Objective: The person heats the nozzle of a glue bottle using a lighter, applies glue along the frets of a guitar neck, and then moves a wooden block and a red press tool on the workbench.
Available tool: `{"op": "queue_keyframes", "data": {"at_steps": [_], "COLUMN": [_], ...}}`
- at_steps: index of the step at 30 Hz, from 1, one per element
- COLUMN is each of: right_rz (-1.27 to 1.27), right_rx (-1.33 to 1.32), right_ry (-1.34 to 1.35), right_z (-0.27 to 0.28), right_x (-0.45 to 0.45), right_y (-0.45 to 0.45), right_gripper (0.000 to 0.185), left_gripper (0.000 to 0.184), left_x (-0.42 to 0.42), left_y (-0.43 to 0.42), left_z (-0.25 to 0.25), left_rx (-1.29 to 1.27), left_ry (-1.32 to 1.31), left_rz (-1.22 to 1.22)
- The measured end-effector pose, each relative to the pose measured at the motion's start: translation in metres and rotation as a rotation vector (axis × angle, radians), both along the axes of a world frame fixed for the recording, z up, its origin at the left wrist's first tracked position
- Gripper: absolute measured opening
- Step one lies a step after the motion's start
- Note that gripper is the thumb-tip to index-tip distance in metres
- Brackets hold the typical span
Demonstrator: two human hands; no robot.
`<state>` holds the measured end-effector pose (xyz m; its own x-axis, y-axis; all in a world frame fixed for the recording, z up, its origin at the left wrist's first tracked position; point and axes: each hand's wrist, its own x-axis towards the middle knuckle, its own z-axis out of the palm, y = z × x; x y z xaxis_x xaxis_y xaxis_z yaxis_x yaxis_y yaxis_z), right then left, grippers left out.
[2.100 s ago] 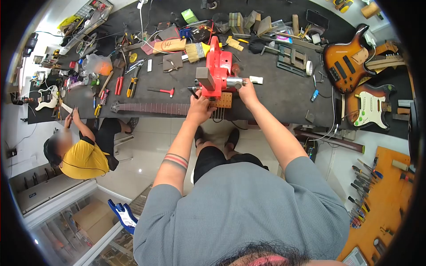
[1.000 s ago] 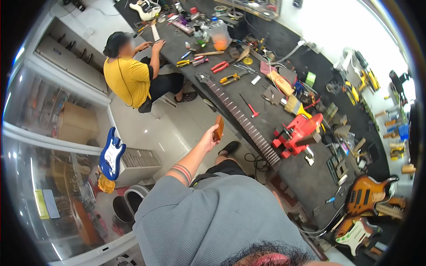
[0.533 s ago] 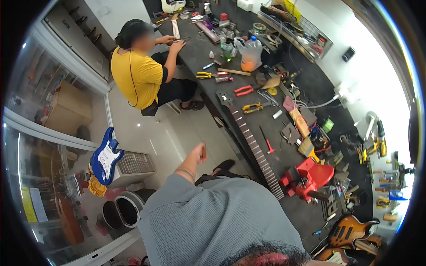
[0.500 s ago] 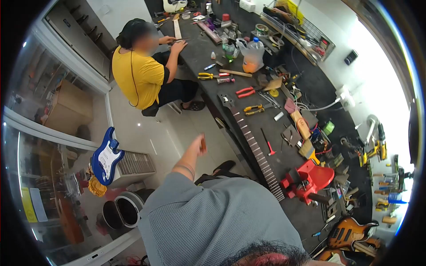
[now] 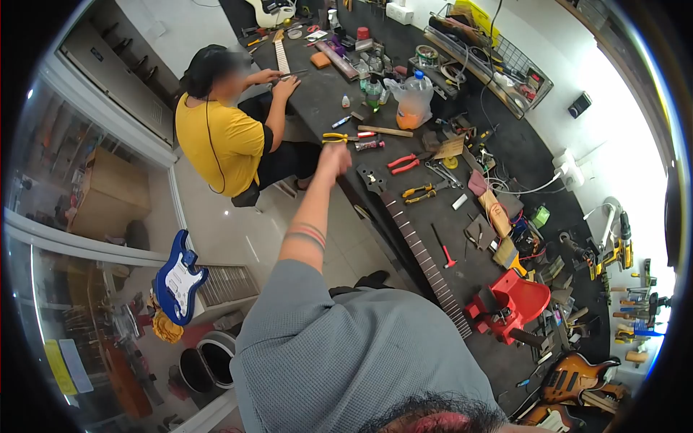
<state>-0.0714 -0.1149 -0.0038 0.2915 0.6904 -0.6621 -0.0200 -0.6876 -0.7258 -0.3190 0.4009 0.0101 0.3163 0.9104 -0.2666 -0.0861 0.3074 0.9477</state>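
My left hand reaches forward past the near edge of the bench, its loosely bent fingers somewhat blurred, with nothing seen in them. Just beyond it lie yellow-handled pliers; whether the hand touches them I cannot tell. An orange-brown block rests farther up the bench, near a co-worker's hands. To the right of my hand, a guitar neck with a dark fretboard lies along the bench edge. My right hand is out of view.
A co-worker in a yellow shirt sits at the bench, hands on a pale guitar neck. Red-handled pliers, a small hammer and a red vise are on the right. A blue guitar body stands left.
My left hand has moved forward and up to the bench edge. It has let go of the orange-brown block, which now lies on the bench near the co-worker.
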Motion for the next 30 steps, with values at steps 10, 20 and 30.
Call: {"op": "queue_keyframes", "data": {"at_steps": [10,20,30], "right_rz": [-0.119,-0.382,-0.894], "right_rx": [-0.262,-0.492,0.258], "right_ry": [0.013,0.144,0.068], "right_z": [-0.036,-0.073,0.068], "right_x": [0.007,-0.004,0.209], "right_y": [-0.121,-0.318,-0.301], "right_gripper": [0.043,0.044,0.075], "left_gripper": [0.053,0.044,0.054], "left_x": [-0.099,0.122,0.367], "left_y": [-0.270,-0.179,-0.441], "left_z": [-0.211,-0.044,0.062], "left_rx": [-0.364,-0.105,-0.158], "left_ry": [1.014,0.869,0.365], "left_rz": [-1.324,-1.319,-1.201]}}
